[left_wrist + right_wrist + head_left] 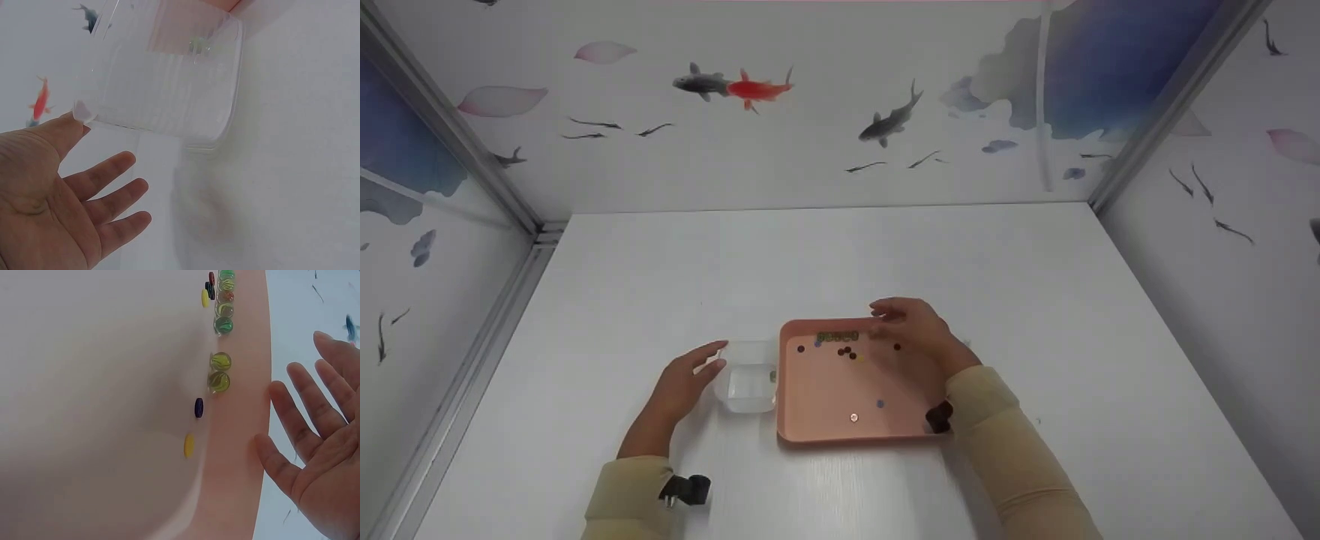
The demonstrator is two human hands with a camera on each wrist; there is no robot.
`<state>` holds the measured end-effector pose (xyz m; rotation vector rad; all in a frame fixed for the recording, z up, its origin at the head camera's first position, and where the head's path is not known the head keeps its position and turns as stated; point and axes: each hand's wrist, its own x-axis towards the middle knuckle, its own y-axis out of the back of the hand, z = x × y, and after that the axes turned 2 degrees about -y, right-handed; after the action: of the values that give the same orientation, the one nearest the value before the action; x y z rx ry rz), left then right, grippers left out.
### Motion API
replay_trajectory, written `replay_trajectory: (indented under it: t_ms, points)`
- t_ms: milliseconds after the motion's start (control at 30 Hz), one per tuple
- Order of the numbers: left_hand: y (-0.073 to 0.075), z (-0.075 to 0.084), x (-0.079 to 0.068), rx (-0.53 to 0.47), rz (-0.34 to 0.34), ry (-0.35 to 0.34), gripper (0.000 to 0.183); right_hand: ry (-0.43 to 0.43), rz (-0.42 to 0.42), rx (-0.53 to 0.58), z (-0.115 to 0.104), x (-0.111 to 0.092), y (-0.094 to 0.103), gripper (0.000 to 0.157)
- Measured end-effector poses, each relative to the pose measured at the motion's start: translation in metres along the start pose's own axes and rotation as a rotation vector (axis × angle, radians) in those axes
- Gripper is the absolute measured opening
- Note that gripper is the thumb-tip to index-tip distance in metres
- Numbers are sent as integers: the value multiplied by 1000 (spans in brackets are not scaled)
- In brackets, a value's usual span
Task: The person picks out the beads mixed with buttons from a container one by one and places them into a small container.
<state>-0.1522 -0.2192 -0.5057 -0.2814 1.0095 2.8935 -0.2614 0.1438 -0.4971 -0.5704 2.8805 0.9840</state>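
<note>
Right-wrist view resolves seven swirled glass marbles (pixel 224 325) along the inner wall of the round-cornered pink tray (pixel 825 390); in head view the right hand (pixel 915 330) obscures some. Its fingers spread by the rim. Left hand (pixel 56 197), fingers apart, touches the clear plastic box (pixel 152 84) just beside the tray.

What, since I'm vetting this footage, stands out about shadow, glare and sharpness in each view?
Head view: a shadow darkens the pink tray near the right hand, and the dark discs look coarse; left wrist view: pale streaks on the clear container, soft-edged shadow below; right wrist view: broad dim shading, marbles fairly crisp.
</note>
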Motion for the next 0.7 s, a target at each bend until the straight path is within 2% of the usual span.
replay_trajectory:
  t_ms: [133,400,600,700]
  points:
    - [1,0,0,3,0,-7,54,3,-6,-1,2,1,1,50]
    - [-1,-1,0,8,11,13,49,-32,-24,-2,4,2,3,42]
    - [-2,-2,0,16,24,-3,56,-129,-28,9,4,4,3,40]
    - [-1,-2,0,15,25,-2,57,-151,-25,11,6,4,2,37]
